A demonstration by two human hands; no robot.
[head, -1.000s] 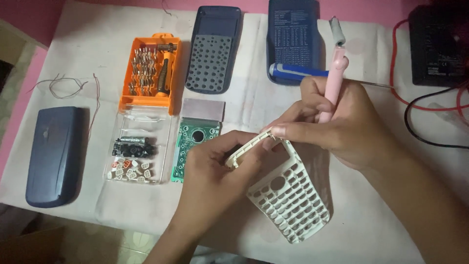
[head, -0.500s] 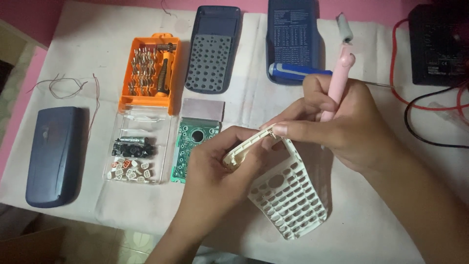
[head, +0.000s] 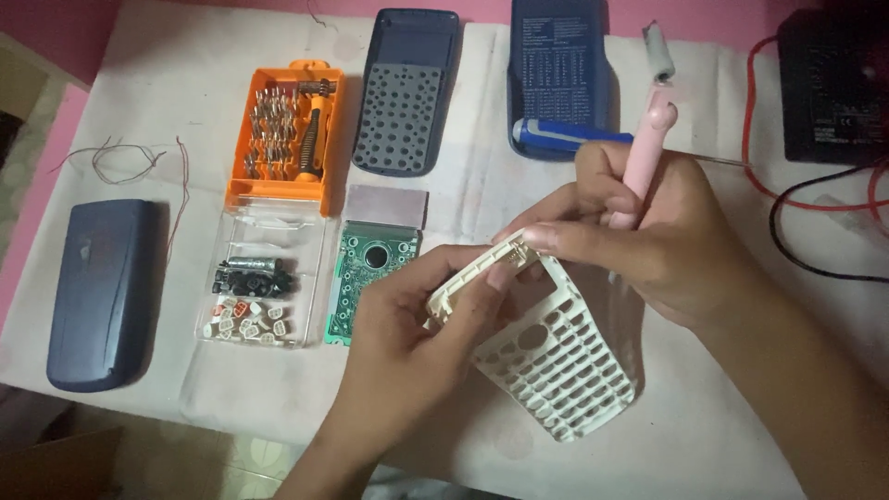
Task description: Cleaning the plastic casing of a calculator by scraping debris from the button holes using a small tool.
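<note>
My left hand [head: 407, 343] grips the upper end of a cream-white calculator front shell [head: 556, 361], a frame full of key holes, lifted a little off the white cloth. My right hand [head: 648, 231] holds a pink pen-shaped tool [head: 648, 148] upright in its palm, and its thumb and forefinger pinch the same upper edge of the shell. A green circuit board [head: 370, 278] lies on the cloth just left of my left hand.
An orange screwdriver bit case [head: 287, 130] and its clear lid with small parts [head: 250, 296] sit on the left. A dark blue cover [head: 102, 287], a grey keypad shell [head: 403, 88], a blue back shell [head: 560, 65], a blue-handled screwdriver [head: 565, 134] and a black device with red and black wires [head: 833, 83] surround them.
Both hands and the white shell have barely shifted; the pink tool's top has tilted slightly to the right.
</note>
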